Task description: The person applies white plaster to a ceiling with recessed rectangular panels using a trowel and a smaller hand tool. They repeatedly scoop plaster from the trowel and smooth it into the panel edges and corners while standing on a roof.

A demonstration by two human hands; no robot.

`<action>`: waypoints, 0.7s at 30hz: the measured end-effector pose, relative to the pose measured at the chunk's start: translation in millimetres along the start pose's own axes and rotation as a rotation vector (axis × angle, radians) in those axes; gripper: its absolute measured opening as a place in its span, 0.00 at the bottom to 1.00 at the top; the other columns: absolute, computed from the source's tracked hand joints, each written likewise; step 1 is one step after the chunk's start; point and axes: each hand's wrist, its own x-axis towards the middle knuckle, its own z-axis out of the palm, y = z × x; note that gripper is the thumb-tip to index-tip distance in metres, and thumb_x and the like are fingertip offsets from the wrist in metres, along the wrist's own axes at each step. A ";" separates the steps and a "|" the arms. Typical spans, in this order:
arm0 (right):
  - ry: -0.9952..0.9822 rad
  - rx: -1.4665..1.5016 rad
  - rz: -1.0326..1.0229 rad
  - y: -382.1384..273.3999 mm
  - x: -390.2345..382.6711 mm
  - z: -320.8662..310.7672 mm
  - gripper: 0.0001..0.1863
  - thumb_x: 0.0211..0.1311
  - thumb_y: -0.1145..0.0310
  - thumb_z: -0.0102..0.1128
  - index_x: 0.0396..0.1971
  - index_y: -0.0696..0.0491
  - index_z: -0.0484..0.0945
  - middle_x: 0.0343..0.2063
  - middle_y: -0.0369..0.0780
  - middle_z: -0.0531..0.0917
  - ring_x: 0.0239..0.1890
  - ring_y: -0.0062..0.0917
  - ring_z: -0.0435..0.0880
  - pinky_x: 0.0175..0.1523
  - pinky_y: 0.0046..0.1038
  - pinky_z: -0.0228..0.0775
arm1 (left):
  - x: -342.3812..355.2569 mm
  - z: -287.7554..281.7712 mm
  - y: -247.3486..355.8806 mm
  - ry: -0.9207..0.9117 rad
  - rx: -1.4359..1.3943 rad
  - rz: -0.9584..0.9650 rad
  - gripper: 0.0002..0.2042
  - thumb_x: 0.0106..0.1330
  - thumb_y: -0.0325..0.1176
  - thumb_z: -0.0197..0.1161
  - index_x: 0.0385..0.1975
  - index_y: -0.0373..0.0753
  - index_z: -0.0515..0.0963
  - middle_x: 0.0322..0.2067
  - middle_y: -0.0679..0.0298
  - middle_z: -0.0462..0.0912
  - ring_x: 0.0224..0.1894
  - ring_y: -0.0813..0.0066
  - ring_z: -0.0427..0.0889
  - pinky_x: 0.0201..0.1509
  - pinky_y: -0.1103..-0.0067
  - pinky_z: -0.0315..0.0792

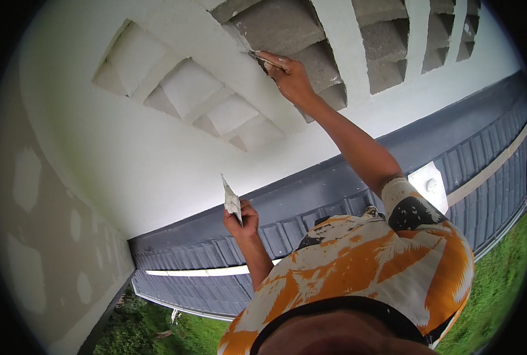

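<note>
My right hand (pixel 291 78) is stretched up to the wall, its fingers closed around a small putty knife (pixel 254 54). The tip of that tool touches the edge of a grey, unpainted recess (pixel 278 26) in the white wall (pixel 174 157). Lower and to the left, my left hand (pixel 244 221) grips a flat scraper (pixel 227 187), held away from the wall. A lump of white putty (pixel 232 204) sits on its blade. The handle of the right-hand tool is mostly hidden by my fingers.
More grey recesses (pixel 384 41) run to the right, and white-coated stepped ones (pixel 186 89) lie left. Below the wall slopes a dark tiled roof (pixel 204 293), with a white board (pixel 429 184) on it at right. A patched grey wall (pixel 50 219) stands at left; grass (pixel 500 278) lies below.
</note>
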 end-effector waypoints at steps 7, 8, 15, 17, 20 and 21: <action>0.215 -0.572 -0.330 -37.6 4.2 5.8 0.23 0.60 0.78 0.56 0.55 0.44 0.78 0.34 0.38 0.80 0.31 0.27 0.81 0.35 0.27 0.73 | 4.1 5.8 1.6 0.051 -0.065 -0.016 0.14 0.64 0.31 0.53 0.45 0.34 0.79 0.33 0.61 0.84 0.25 0.77 0.74 0.22 0.88 0.68; 0.267 -0.664 -0.365 -42.6 9.8 11.8 0.24 0.59 0.78 0.57 0.55 0.41 0.78 0.32 0.38 0.79 0.30 0.30 0.82 0.32 0.31 0.74 | 6.4 6.6 2.3 0.037 -0.047 -0.018 0.13 0.64 0.31 0.53 0.43 0.33 0.79 0.31 0.62 0.84 0.25 0.78 0.74 0.22 0.88 0.67; 0.242 -0.945 -0.610 7.0 -3.5 22.0 0.29 0.49 0.81 0.63 0.53 0.42 0.80 0.27 0.37 0.74 0.23 0.30 0.77 0.23 0.32 0.68 | 10.7 10.2 2.6 0.039 -0.042 -0.033 0.08 0.65 0.31 0.52 0.32 0.33 0.76 0.22 0.66 0.75 0.22 0.80 0.69 0.20 0.88 0.65; 0.243 -0.879 -0.679 7.8 -13.0 19.0 0.29 0.48 0.81 0.64 0.53 0.42 0.79 0.27 0.37 0.73 0.22 0.30 0.77 0.23 0.32 0.68 | 7.7 11.7 3.7 0.130 -0.037 0.020 0.08 0.65 0.32 0.52 0.32 0.34 0.76 0.22 0.67 0.75 0.21 0.80 0.70 0.18 0.89 0.64; 0.397 -0.818 -0.667 -7.8 7.5 26.9 0.30 0.48 0.81 0.63 0.54 0.42 0.79 0.26 0.37 0.73 0.22 0.31 0.77 0.24 0.32 0.68 | 0.7 4.4 15.5 0.240 -0.017 0.076 0.09 0.67 0.33 0.52 0.35 0.35 0.77 0.24 0.65 0.78 0.21 0.79 0.73 0.14 0.89 0.64; 0.383 -0.863 -0.686 -11.7 13.8 28.4 0.29 0.49 0.81 0.64 0.54 0.42 0.79 0.26 0.37 0.72 0.22 0.31 0.77 0.24 0.32 0.68 | 2.0 -7.0 22.5 0.206 -0.026 0.060 0.09 0.67 0.33 0.53 0.35 0.34 0.77 0.24 0.65 0.78 0.21 0.79 0.74 0.14 0.89 0.65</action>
